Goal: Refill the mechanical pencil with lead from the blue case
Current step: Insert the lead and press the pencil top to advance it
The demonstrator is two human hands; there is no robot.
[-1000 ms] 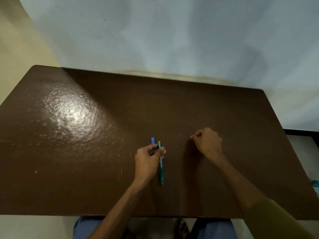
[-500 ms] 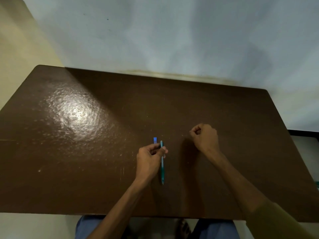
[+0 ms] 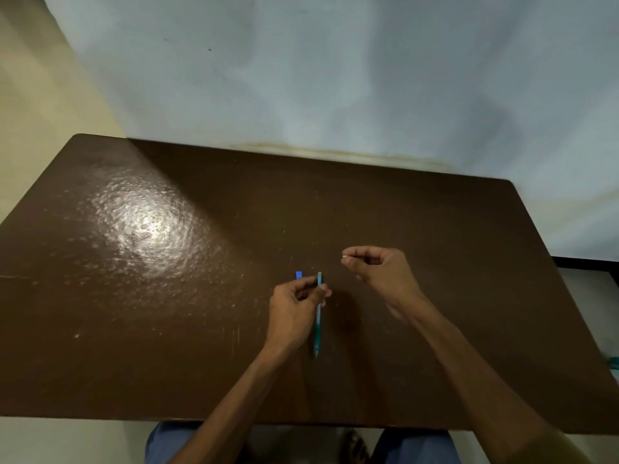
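Note:
My left hand (image 3: 294,309) grips the teal mechanical pencil (image 3: 317,333) near its upper end; the pencil points down toward the table's near edge. The blue case (image 3: 298,274) shows as a small blue tab just beyond my left fingers; whether those fingers hold it or it lies on the table is unclear. My right hand (image 3: 382,276) hovers to the right of the pencil, above the table. Its thumb and forefinger are pinched together on a tiny pale piece (image 3: 344,256) at the tips, too small to identify.
The brown table (image 3: 167,296) has a glossy glare patch at the left. A pale wall rises behind its far edge. My knees and a foot show below the near edge. A dark frame edge (image 3: 589,262) lies at the right.
My right hand has lifted off the table and turned its pinched fingertips left toward the pencil. My left hand with the pencil has stayed almost still.

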